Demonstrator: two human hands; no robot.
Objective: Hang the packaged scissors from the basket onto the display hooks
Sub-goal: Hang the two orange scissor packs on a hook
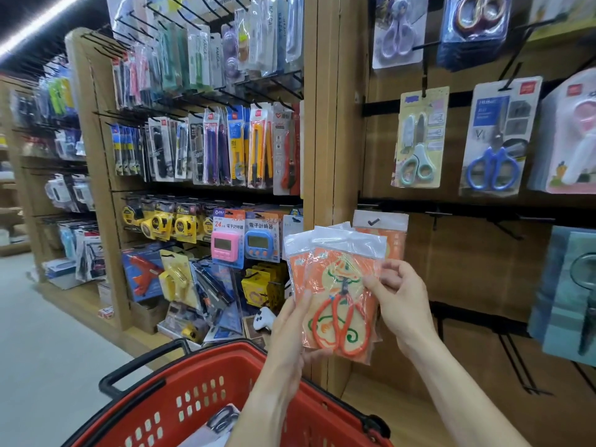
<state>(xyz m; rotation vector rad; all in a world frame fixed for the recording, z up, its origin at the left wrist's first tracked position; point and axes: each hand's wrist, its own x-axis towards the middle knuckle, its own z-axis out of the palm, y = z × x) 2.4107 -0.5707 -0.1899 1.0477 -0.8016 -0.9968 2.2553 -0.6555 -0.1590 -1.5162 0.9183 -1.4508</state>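
Holding a fanned stack of orange-handled scissors packs [338, 295] before the wooden display, your left hand [290, 330] gripped its lower left edge; your right hand [400, 295] pinched the front pack. Below: red basket [206, 391], one pack [222, 421] inside. Hook [435, 216] just right.

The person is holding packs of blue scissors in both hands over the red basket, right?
Not quite. The scissors packs held by the left hand and right hand have orange handles, not blue, as the head view shows. The rest is right: both hands hold them above the red basket.
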